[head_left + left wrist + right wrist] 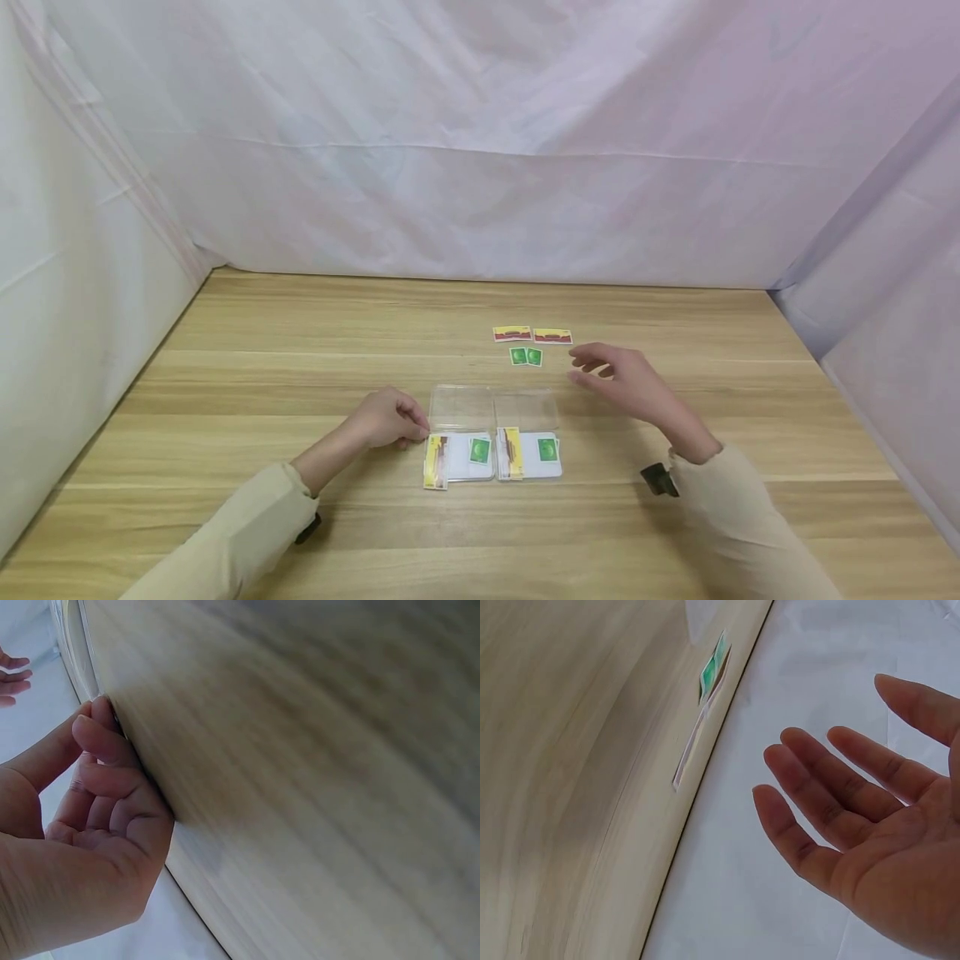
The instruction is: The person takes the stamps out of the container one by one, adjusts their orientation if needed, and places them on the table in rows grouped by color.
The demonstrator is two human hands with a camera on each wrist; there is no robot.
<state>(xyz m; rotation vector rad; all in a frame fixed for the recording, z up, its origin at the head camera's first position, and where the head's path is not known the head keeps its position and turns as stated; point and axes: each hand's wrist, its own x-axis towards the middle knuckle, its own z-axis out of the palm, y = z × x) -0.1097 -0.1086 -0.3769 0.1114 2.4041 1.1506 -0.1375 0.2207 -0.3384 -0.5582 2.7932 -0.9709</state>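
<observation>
My left hand [388, 418] rests low on the table at the left edge of an open clear plastic case [461, 407]. In the left wrist view its thumb and index fingertips [94, 706] meet in a pinch at the case's edge, with the other fingers curled. White backing, a yellow-and-red stamp [436, 462] and a green stamp [480, 451] lie in that case's near half. Raised above the table, my right hand [622, 379] holds nothing, its fingers spread and loosely bent. Nearest it lie two green stamps [534, 357] and two yellow-and-red stamps [552, 336].
Right beside the first case lies a second open clear case [527, 408], also with a yellow-and-red stamp [511, 453] and a green stamp [548, 450] on white. Everything lies on a wood-grain table [262, 358]. White sheets [480, 208] hang at its back and sides.
</observation>
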